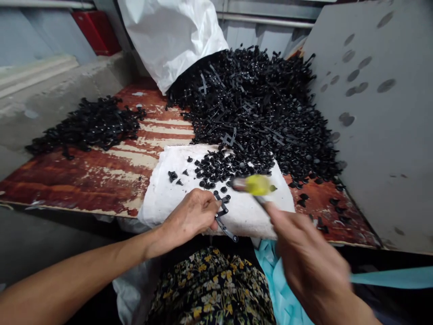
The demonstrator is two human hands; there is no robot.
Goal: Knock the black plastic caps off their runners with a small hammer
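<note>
My left hand [192,219] pinches a black linked plastic strip [223,205] with round joints, just above the front part of a folded white cloth [157,201]. In my right hand [304,253] is the handle of a small mallet with a yellow head [259,185]. Motion blurs the mallet, which is over the cloth to the right of the strip. Loose black plug-like pieces [216,169] with round flat heads lie spread on the cloth beyond my hands. My fingertips partly cover the strip's middle.
A large heap of black plastic parts [257,99] spills from a white sack [176,36] at the back. Another pile [91,124] lies left on the worn red-brown board [118,176]. A grey spotted panel [375,113] bounds the right side. Several pieces lie near the right edge.
</note>
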